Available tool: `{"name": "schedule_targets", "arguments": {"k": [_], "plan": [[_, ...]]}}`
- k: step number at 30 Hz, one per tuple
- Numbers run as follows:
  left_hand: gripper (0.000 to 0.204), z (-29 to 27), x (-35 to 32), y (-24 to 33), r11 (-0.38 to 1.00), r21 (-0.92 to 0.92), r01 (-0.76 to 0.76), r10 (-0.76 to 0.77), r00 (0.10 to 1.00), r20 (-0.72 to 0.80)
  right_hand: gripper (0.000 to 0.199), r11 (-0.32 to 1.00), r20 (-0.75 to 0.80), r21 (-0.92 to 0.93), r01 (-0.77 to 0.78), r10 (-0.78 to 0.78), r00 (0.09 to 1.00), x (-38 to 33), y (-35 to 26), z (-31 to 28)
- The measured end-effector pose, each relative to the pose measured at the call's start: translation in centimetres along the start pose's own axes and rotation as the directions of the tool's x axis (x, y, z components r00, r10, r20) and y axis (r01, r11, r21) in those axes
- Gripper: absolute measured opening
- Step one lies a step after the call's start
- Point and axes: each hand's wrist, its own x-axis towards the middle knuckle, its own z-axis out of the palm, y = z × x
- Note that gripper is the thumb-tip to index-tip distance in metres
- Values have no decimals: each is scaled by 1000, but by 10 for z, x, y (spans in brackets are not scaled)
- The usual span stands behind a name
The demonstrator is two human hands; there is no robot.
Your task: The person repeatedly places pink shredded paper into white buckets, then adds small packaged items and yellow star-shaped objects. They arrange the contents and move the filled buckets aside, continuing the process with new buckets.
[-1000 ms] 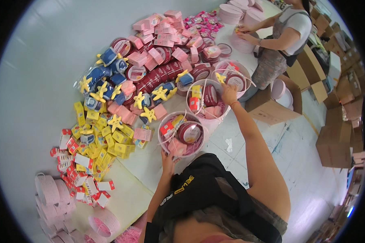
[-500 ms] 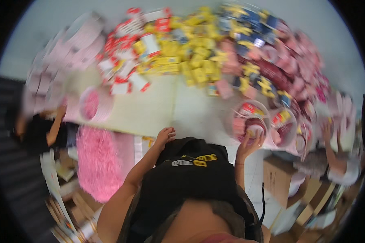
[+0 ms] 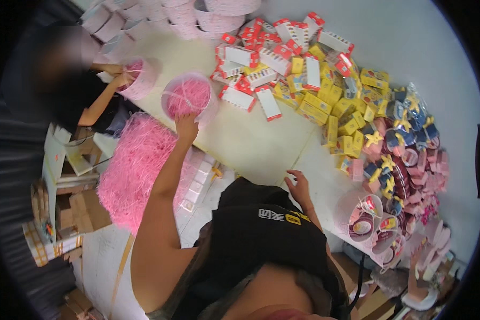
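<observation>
Yellow boxes [image 3: 325, 109] and red-white boxes [image 3: 266, 64] heaped on the table [image 3: 250, 144].
</observation>
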Motion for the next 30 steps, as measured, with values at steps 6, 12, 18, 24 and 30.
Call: {"name": "schedule_targets", "arguments": {"k": [6,12,18,24,30], "plan": [[28,17,-67,119,814,-553,-177,187,982,-38,36,994,-58,-100,-33,28,998,74,36,30],[61,-52,-123,219,704,-706,-69,447,816,366,66,915,-61,-395,87,-120,991,215,45,39],[38,-62,-121,166,675,-707,-212,382,920,88,81,920,9,-390,-45,53,999,279,17,76],[25,-65,-75,174,393,-917,68,90,990,112,60,938,-61,321,-134,161,985,218,-24,-20],[55,-109,-26,263,-475,-816,329,286,935,211,48,-71,151,985,-156,-74,986,92,-89,-38]]}}
